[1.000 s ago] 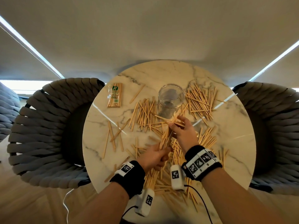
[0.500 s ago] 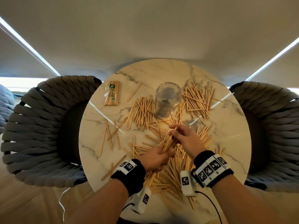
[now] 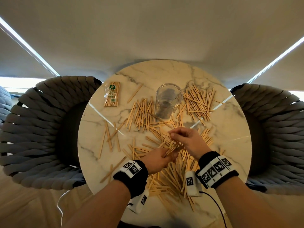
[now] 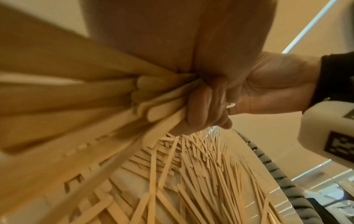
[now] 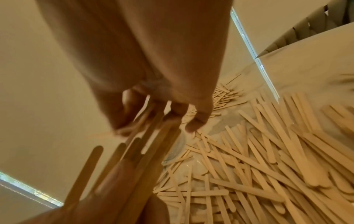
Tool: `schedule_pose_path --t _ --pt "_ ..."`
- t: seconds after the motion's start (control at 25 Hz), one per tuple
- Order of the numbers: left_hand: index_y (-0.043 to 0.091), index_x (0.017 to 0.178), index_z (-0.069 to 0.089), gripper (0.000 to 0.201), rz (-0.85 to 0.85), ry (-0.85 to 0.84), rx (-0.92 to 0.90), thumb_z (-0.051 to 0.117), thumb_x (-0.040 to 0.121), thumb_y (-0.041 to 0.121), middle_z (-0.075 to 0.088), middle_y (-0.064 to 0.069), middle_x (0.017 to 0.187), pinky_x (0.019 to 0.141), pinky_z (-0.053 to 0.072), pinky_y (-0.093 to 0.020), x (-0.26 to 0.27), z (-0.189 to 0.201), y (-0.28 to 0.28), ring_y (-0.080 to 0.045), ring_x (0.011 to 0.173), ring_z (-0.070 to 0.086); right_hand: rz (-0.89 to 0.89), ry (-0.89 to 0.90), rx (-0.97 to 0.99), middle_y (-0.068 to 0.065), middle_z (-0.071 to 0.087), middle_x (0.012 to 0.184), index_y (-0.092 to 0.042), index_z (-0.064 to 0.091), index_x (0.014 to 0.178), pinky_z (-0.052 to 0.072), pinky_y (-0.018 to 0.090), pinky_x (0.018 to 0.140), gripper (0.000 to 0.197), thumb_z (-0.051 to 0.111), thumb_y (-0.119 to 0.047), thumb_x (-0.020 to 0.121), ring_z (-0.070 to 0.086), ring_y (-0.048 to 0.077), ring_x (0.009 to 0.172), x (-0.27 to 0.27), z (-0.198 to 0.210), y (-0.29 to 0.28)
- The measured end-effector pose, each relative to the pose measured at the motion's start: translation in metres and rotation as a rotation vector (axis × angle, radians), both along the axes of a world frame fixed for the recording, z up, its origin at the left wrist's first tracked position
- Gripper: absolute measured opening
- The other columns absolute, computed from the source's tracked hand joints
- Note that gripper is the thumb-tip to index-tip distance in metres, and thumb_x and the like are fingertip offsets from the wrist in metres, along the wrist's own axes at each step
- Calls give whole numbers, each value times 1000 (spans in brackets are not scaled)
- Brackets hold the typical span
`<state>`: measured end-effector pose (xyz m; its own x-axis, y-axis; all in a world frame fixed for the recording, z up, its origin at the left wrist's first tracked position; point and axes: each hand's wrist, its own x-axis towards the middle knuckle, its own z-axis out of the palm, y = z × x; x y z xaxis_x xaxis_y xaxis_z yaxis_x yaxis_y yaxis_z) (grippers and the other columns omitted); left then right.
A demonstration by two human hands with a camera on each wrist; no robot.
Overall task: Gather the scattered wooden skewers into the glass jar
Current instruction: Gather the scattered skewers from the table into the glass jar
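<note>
One glass jar (image 3: 169, 100), one sealed packet (image 3: 112, 94), two chairs (image 3: 41, 134), countless skewers (image 3: 143, 111).

Flat pale wooden skewers (image 3: 144, 112) lie scattered across the round marble tabletop (image 3: 92, 137), crossing in loose heaps. The clear glass jar (image 3: 167, 100) stands upright among them, empty. A small bundle (image 3: 171, 149) sits slanted above the heap

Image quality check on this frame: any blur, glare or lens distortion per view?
Head view: strong wide-angle bending of the round table and chairs, window glare streaks across the marble, glass jar sharp. Left wrist view: the bundle of sticks gripped by the left hand is close and soft. Right wrist view: right hand fingers and held sticks motion-blurred, loose sticks on the table sharper.
</note>
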<state>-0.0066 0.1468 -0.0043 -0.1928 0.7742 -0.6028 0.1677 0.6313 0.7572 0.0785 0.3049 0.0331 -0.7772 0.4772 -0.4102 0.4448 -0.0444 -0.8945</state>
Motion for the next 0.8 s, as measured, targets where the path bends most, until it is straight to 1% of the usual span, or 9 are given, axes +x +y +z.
schedule_pose_path --t 0.08,0.16,0.24,0.32,0.44,0.56,0.68,0.72,0.8 --pt "16 99 66 54 82 -67 -43 45 97 66 58 2 74 54 44 -25 -1 -1 -4 -6 53 49 -280 41 52 -4 74 94 -14 74 103 52 26 90 12 65 -12 94 68 11 94 1 0 5" --pt "14 98 62 55 375 -257 -49 46 95 67 53 6 70 47 38 -23 -4 -1 -6 -5 48 43 -482 48 61 -1 73 93 -12 71 103 53 26 82 11 65 -12 94 65 12 87 5 1 7" --pt "13 100 59 59 661 -494 60 47 92 70 50 6 69 45 32 -25 -8 -1 -2 -7 48 38 -347 5 30 2 72 90 -12 69 101 55 30 76 8 66 -13 94 65 15 81 6 -1 -9" --pt "11 103 64 61 730 -527 125 49 93 70 59 -1 70 48 36 -27 -7 0 10 -12 52 45 -120 -12 -16 3 74 88 -15 69 99 58 34 78 6 66 -14 94 70 17 81 3 0 -37" --pt "12 101 72 63 703 -316 17 46 95 69 76 -16 88 61 52 -33 -9 -2 21 -29 75 69 -1 -37 34 1 76 85 -19 74 94 59 36 78 12 63 -21 96 72 18 80 3 9 -52" --pt "10 94 60 56 666 -272 -13 40 99 63 65 -1 65 49 45 -27 -20 -5 7 -20 65 67 -181 -98 171 -4 75 87 -24 73 92 55 37 79 21 56 -34 99 68 19 83 2 16 -28" --pt "13 82 54 53 326 -261 -17 44 98 62 57 3 52 50 49 -27 -18 3 -3 -20 58 67 -334 -80 195 -8 73 104 -25 72 105 49 38 99 27 47 -37 103 64 9 103 -9 12 2" --pt "14 82 54 51 210 -262 -15 45 99 61 57 3 53 55 54 -30 -14 9 -1 -20 56 65 -298 -75 147 -8 73 105 -23 72 105 47 38 103 31 44 -35 104 64 9 106 -15 11 5" --pt "16 87 56 44 69 -294 6 46 101 57 57 5 57 68 59 -38 -7 23 4 -18 57 62 -79 -146 5 -4 76 101 -16 75 102 47 35 99 43 37 -36 107 67 13 102 -22 15 -2"
